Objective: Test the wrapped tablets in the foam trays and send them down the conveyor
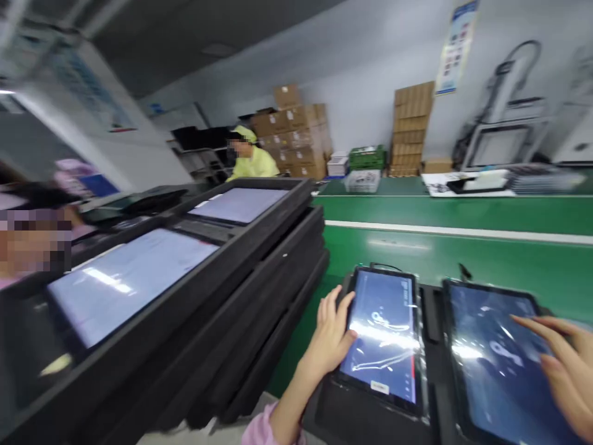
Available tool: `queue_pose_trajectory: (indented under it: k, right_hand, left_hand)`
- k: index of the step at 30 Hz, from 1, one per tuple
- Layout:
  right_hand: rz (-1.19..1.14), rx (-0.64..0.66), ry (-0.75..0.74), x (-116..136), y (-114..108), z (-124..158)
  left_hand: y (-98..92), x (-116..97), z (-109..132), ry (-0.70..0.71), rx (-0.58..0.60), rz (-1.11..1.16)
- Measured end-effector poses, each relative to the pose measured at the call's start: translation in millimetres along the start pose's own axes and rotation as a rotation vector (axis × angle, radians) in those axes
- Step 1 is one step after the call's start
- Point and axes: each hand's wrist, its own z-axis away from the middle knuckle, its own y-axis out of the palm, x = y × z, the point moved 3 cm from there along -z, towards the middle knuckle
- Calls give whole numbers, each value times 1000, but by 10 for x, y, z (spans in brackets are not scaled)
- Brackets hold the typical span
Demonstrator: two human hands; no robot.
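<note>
Two tablets with lit blue screens lie side by side in a black foam tray [365, 411]. My left hand [330, 334] rests against the left edge of the nearer-left tablet [384, 334], its fingers stretched out and its thumb at the screen's border. Over the right tablet [495, 364] is my right hand [567, 361], with the index finger extended to the screen and the thumb apart; whether the fingertip touches the glass I cannot tell. Both screens carry a pale line drawing and glare from a lamp. Clear film seems to cover the tablets.
Stacked black foam trays [259, 296] stand at left; the top one holds a large lit tablet [134, 284] and another [241, 204]. A green table [463, 213] runs behind, bearing a green basket [367, 157]. A person in yellow [254, 162] and people in pink are farther off.
</note>
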Motion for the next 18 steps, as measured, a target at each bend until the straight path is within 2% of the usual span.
queue_pose_trajectory:
  k: [4, 13, 15, 18]
  right_hand:
    - [58, 2, 5, 106, -99, 20]
    - [22, 62, 67, 148, -88, 72]
    - [21, 81, 61, 148, -83, 69]
    - [26, 97, 46, 162, -72, 64]
  left_hand:
    - [58, 81, -12, 23, -20, -29]
    - [36, 79, -8, 55, -12, -96]
    - [28, 47, -14, 92, 4, -133]
    - [34, -41, -30, 219, 30, -221]
